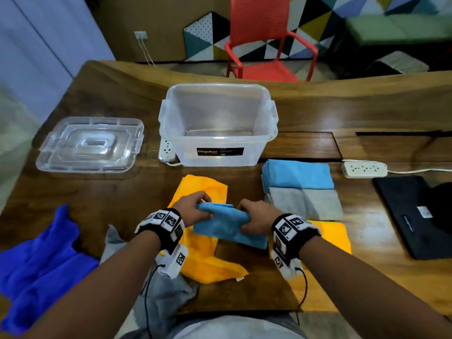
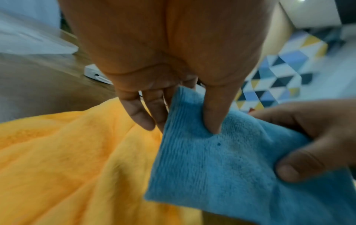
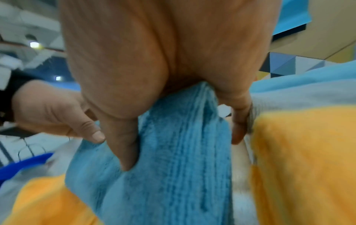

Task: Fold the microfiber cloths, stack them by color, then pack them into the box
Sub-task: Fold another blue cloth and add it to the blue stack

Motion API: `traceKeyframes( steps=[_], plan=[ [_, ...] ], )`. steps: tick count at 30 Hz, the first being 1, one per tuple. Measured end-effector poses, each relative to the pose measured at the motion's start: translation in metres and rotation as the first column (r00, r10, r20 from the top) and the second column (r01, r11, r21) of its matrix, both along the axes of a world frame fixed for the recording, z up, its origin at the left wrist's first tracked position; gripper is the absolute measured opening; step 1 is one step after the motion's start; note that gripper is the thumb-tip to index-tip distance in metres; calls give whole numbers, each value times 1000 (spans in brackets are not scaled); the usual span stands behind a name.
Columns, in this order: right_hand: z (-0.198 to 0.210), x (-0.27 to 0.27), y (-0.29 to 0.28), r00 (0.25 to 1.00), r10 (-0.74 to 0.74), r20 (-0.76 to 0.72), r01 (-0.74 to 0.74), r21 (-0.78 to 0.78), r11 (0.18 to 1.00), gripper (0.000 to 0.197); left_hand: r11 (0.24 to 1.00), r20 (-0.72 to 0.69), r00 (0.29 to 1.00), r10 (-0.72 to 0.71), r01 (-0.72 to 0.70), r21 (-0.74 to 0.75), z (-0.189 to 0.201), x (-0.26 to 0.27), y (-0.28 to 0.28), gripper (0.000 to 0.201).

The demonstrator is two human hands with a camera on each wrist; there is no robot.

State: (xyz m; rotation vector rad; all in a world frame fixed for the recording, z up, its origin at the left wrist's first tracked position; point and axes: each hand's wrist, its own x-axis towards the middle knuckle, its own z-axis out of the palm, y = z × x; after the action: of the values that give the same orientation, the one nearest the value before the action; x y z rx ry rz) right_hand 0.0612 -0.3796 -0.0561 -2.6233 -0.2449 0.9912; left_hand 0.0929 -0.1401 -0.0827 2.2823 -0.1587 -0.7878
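Dark walnut-toned wood made up the worktop (image 1: 318, 111), which ran out on every side of the hands. Straight beyond the hands stood the clear plastic box (image 1: 217, 133), open-topped, with its clear lid (image 1: 90, 145) lying flat well off to the left of the left hand. A crumpled royal-blue cloth (image 1: 41, 260) lay far left of the left hand, near the worktop's near edge. An unfolded orange cloth (image 1: 203, 255) spread beneath and behind the left hand, and a second orange cloth (image 1: 335, 236) lay just right of the right wrist. Beyond the right hand sat a folded light-blue stack (image 1: 298, 174), with a folded grey stack (image 1: 305, 204) touching its near side. A loose grey cloth (image 1: 161, 297) hung near the left forearm.

Between the two hands was a light-blue microfiber cloth (image 1: 225, 223), partly folded and lifted above the orange one. The left hand (image 1: 193, 209) pinched its left edge, the thumb (image 2: 213, 115) pressed on top with fingers (image 2: 140, 112) curled underneath. The right hand (image 1: 256, 218) gripped the right edge, bunched fabric caught between its thumb (image 3: 123, 146) and fingers (image 3: 238, 126).
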Motion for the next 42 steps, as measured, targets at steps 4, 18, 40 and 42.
traceKeyframes(
  steps=[4,18,40,42],
  plan=[
    [40,16,-43,977,-214,2,201,332,922,51,911,8,963,270,-253,-325,16,17,-25,40],
    [8,57,-197,395,-919,8,705,638,309,46,902,49,961,273,-238,-361,32,59,-189,36],
    [-28,47,-206,820,-240,519,263,31,964,63,899,387,851,-355,197,392,-1,53,-222,60],
    [-34,47,-205,885,-233,404,266,-26,964,63,887,285,890,-356,226,404,-7,54,-220,62]
  ],
)
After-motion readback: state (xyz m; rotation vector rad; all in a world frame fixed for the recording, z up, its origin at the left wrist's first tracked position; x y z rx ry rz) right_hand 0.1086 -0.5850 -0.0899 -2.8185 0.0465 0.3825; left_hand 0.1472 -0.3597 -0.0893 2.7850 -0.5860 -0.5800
